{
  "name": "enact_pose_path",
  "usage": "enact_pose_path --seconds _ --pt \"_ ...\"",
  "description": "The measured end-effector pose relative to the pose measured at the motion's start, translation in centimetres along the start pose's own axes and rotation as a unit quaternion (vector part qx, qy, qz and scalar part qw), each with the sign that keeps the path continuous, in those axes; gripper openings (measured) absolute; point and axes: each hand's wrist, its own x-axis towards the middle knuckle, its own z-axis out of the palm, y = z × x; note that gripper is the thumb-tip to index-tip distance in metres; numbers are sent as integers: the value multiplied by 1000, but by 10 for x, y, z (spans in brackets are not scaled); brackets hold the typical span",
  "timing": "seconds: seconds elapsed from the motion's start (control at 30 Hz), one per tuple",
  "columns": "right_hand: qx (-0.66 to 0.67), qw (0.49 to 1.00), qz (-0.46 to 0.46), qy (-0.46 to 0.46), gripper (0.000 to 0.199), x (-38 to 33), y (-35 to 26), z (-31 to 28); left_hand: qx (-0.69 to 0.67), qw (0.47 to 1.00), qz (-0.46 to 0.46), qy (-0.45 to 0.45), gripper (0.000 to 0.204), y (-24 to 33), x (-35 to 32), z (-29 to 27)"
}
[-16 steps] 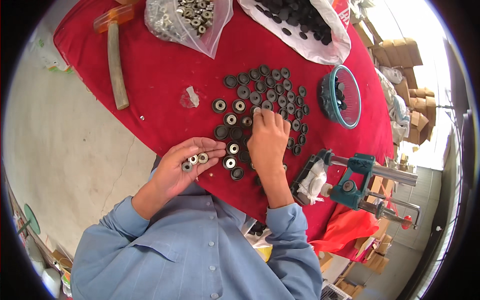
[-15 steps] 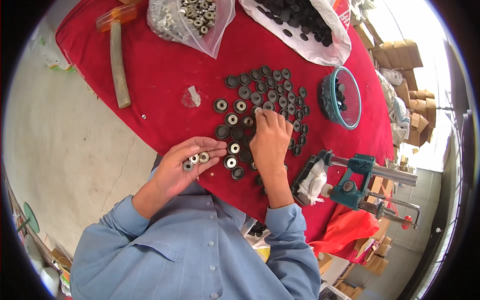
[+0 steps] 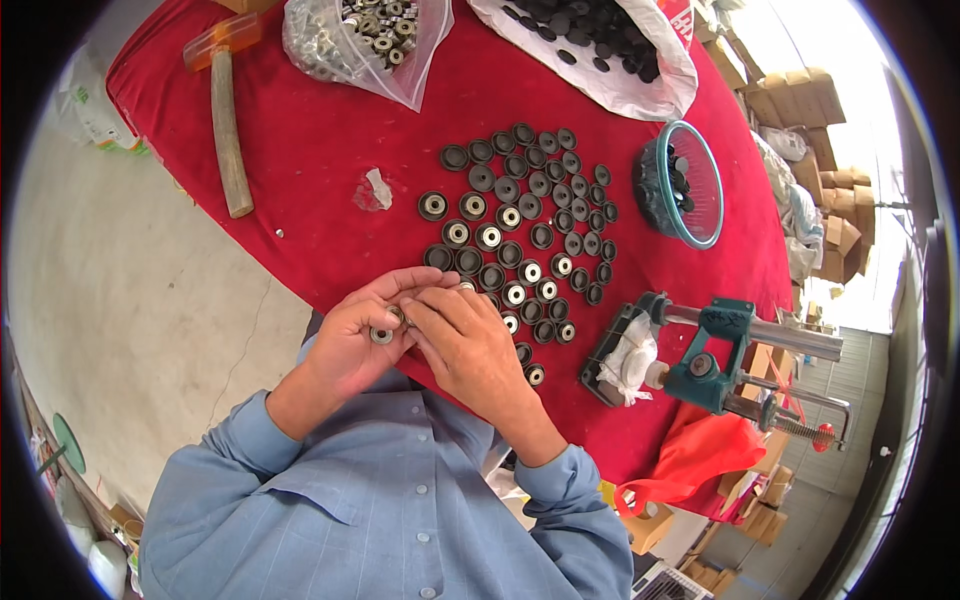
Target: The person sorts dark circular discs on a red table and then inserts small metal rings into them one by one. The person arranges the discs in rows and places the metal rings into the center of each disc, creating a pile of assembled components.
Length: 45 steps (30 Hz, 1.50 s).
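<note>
The right hand (image 3: 470, 345) has come back from the rows of black round rubber cups (image 3: 530, 215) and now meets the left hand (image 3: 350, 345), whose fingers cradle small silvery metal rings (image 3: 381, 334); the right fingertips pinch one there. Red cloth (image 3: 330, 130) covers the table, above a pale concrete floor (image 3: 130, 300). Clear plastic bags (image 3: 365, 40) lie at the far edge, brown cartons (image 3: 830, 215) to the right.

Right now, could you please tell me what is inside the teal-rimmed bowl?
The teal-rimmed bowl holds a heap of dark round parts. Whatever lies beneath that heap is covered.
</note>
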Motion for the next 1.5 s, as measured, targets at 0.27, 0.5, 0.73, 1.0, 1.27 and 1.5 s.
enact_pose_path --seconds 0.27,0.5,0.73,1.0,1.27,1.5 --pt "-83 965 160 188 21 29 63 -49 32 993 -23 110 59 19 -11 15" --pt "-210 948 159 178 17 36 117 -40 50 987 10 155 44 28 -15 17" --pt "-251 947 113 168 19 33 120 -31 123 983 -35 134 38 25 -13 8" --pt "-329 930 128 102 42 23 101 -31 179 971 -57 146 37 22 -13 5" --pt "-334 923 167 97 52 20 97 -27 188 971 -61 134 28 22 -10 5" --pt "-252 944 171 128 46 14 96 -35 240 963 -10 119 22 26 9 21"
